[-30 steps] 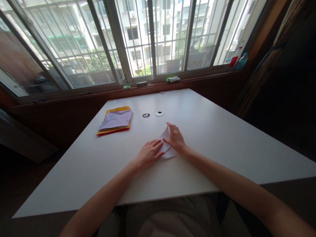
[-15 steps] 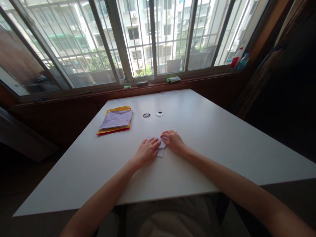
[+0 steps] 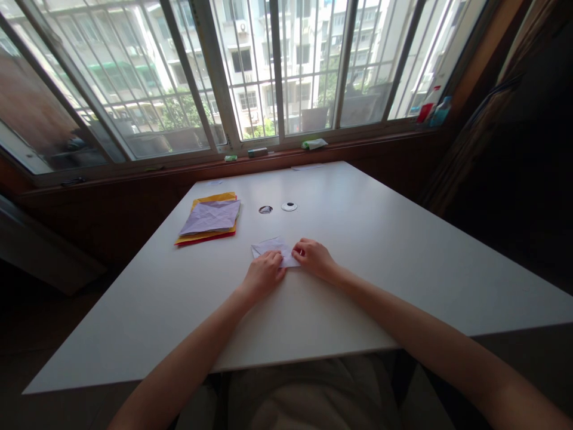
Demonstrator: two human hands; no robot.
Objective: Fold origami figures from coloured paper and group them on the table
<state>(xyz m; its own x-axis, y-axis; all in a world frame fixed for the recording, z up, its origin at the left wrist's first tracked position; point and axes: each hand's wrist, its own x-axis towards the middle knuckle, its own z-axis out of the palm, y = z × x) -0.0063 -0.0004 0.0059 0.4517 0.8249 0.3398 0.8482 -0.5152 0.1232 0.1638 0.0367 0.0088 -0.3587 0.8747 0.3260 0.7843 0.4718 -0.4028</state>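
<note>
A folded sheet of pale lilac-white paper [image 3: 271, 243] lies on the white table between my hands. My left hand [image 3: 264, 272] is closed at its near left part, with curled fingers on top and the thumb low at the near edge. At the paper's right end, my right hand [image 3: 314, 258] pinches the edge between thumb and fingers. The fingers of both hands cover part of the folds. The paper's far left corner sticks out past my left hand.
On the left of the white table [image 3: 358, 239] lies a stack of coloured paper [image 3: 210, 216], with a creased lilac sheet on top. Two round cable holes, one with a white ring [image 3: 289, 206], lie beyond my hands. Small packets [image 3: 314, 144] rest on the window sill.
The flap that stuck out below my hands no longer shows there. More of the paper now spreads out on the left. My left fingers have drawn in and curled; my right hand has barely moved.
</note>
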